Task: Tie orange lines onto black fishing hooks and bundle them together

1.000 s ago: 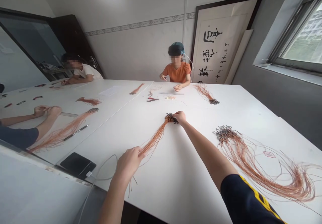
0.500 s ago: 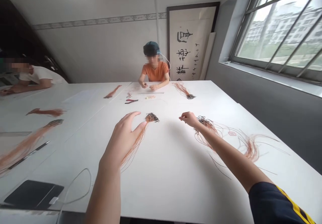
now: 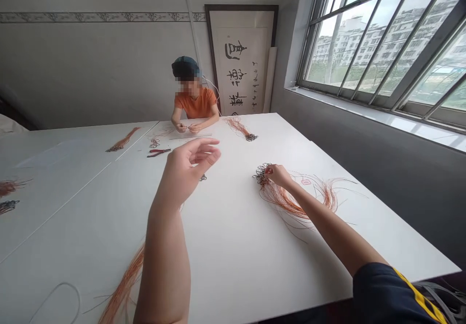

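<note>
My right hand (image 3: 278, 174) is at the dark looped end of a bundle of thin copper-coloured wires (image 3: 287, 202). Its fingers are pinched together over the dark loops (image 3: 260, 174); whether they grip a wire, I cannot make out. My left hand (image 3: 192, 166) hovers over the table, thumb and fingers curved apart with nothing visible between them. Behind it, mostly hidden, lies another wire bundle (image 3: 125, 278), its dark loops (image 3: 203, 178) peeking out beside the wrist.
Red-handled pliers (image 3: 158, 153) lie farther back on the white table (image 3: 225, 246). Other wire bundles lie at the back right (image 3: 242, 129), the back left (image 3: 124, 139) and the left edge (image 3: 9, 206). Opposite sits a person in an orange shirt (image 3: 196, 103), hands on the table. A barred window is at right.
My view has turned to the right. My right hand has come to the dark loops of the right bundle. My left hand now covers much of the other bundle, its fingers closer to the thumb.
</note>
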`<state>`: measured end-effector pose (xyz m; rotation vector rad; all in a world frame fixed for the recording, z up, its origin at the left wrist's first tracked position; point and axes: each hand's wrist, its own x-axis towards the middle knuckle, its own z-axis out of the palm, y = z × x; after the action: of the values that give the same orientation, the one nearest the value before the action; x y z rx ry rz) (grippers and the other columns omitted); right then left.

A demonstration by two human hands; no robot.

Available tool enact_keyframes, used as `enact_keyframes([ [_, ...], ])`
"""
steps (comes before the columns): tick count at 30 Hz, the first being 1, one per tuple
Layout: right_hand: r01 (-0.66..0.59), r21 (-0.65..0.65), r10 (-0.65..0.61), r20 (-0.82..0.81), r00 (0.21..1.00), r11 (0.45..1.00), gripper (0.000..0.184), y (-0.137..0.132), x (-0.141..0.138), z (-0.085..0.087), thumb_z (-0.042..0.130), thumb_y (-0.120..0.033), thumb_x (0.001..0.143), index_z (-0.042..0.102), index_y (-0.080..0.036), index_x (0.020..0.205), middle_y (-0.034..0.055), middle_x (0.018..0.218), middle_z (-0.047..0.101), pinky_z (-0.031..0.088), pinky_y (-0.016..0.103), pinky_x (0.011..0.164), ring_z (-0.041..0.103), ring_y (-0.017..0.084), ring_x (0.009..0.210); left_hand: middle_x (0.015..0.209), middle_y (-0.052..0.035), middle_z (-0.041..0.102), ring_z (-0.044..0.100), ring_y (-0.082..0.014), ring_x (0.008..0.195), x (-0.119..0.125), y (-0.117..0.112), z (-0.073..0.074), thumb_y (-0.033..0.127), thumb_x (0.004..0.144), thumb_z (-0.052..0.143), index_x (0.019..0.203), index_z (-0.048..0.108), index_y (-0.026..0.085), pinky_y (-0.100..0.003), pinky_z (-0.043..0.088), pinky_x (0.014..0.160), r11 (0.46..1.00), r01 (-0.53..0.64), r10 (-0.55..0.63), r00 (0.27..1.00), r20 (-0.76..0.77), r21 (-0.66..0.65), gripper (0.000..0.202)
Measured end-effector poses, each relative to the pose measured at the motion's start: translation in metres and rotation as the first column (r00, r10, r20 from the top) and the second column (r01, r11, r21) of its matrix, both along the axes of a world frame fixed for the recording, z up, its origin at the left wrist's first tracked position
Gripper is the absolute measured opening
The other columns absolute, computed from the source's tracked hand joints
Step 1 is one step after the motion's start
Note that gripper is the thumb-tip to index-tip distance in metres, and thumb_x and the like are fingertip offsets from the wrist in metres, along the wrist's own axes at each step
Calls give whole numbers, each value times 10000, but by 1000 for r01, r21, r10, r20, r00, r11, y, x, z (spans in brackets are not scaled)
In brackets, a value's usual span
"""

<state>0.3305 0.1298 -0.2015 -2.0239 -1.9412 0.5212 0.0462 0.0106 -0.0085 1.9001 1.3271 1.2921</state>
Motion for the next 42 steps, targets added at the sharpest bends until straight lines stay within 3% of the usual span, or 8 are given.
enact_keyframes([
  [2, 5, 0, -5, 21, 1000, 1000, 317, 4, -2, 0, 684, -383, 1036, 688, -157, 1258, 95, 1226, 719, 640, 401, 868, 726, 215, 1015, 994, -73, 792, 745, -243, 966, 0, 3, -2, 489, 867, 794, 1105, 791, 219, -390, 571, 954, 999, -12, 7, 990, 144, 33, 360],
  [5, 4, -13, -3, 55, 998, 1000, 289, 13, -4, -1, 680, -378, 1039, 699, -162, 1231, 92, 1215, 725, 637, 401, 883, 727, 213, 1021, 896, -50, 779, 736, -216, 878, -6, 6, -6, 456, 844, 815, 1040, 794, 207, -377, 577, 919, 997, -51, 39, 974, 222, 50, 318],
  [12, -22, -33, 26, 118, 993, 999, 278, 21, -5, -3, 676, -364, 1041, 699, -168, 1237, 102, 1259, 712, 623, 434, 942, 713, 229, 1088, 871, -33, 755, 739, -211, 896, -26, 4, -6, 468, 864, 801, 1056, 798, 233, -340, 585, 859, 997, -44, 33, 980, 195, 56, 304],
  [20, -43, -61, 47, 68, 997, 997, 293, 27, -4, -5, 687, -354, 1034, 692, -170, 1262, 103, 1278, 705, 625, 438, 942, 712, 234, 1096, 863, -31, 754, 738, -219, 890, -20, -4, -5, 454, 861, 799, 1041, 803, 241, -363, 586, 871, 998, -44, 37, 985, 171, 42, 279],
  [25, -43, -36, 42, -37, 998, 998, 287, 28, 8, 6, 689, -352, 1033, 696, -163, 1249, 102, 1279, 706, 619, 451, 958, 708, 242, 1112, 899, -40, 770, 732, -216, 905, -20, 6, -10, 426, 865, 790, 1058, 809, 234, -367, 575, 902, 990, -131, 126, 989, 73, 57, 273],
  [29, -62, -18, 58, -176, 983, 998, 261, 29, 22, 17, 687, -353, 1033, 708, -156, 1204, 94, 1245, 714, 628, 420, 922, 712, 230, 1075, 917, -33, 772, 732, -213, 920, -20, 13, -15, 448, 882, 772, 1084, 803, 251, -353, 579, 906, 992, -109, 108, 994, 23, 55, 284],
  [36, -167, -132, 93, -438, 894, 977, 247, 30, 27, 20, 675, -357, 1046, 700, -137, 1153, 60, 1063, 732, 629, 305, 720, 710, 152, 828, 1050, -45, 779, 725, -244, 941, -15, 28, -26, 520, 907, 704, 1161, 766, 303, -352, 566, 794, 980, -142, 98, 955, -279, -142, 339],
  [42, -179, -175, 72, -491, 868, 968, 223, 30, 13, 20, 687, -340, 1040, 702, -133, 1120, 47, 1019, 730, 618, 281, 685, 698, 137, 782, 1090, -56, 777, 738, -258, 961, -13, 34, -30, 548, 917, 678, 1193, 744, 307, -368, 562, 811, 973, -133, 64, 941, -332, -189, 373],
])
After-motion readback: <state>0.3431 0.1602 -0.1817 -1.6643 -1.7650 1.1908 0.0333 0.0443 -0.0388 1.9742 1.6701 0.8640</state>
